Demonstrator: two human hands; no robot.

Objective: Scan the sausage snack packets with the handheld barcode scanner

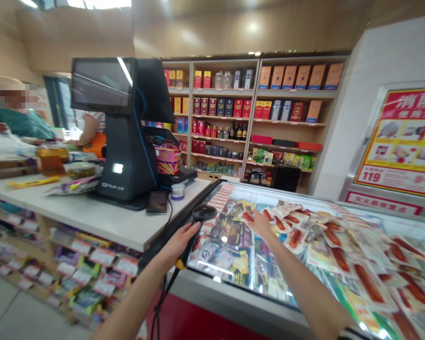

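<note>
My left hand (180, 242) is closed around the handle of a black barcode scanner (204, 213), whose head points up and to the right over the edge of the glass-topped freezer case. A dark cable hangs down from it. Over the glass, my right hand (261, 224) reaches forward with its fingers closed on a vacuum-packed sausage (248, 216). To its right, many similar sausage packs (296, 237) lie loosely spread and overlapping. Under the glass (198, 267), colourful food packets show. The fingertips of my right hand are small and partly hidden by the hand itself.
A cash register (122, 141) stands on the white counter (127, 218) at left, with a small round tub (177, 191) beside it. Shelves of boxed bottles (221, 107) line the back wall. A red and yellow sign (398, 141) hangs at right. Two people stand beyond the counter.
</note>
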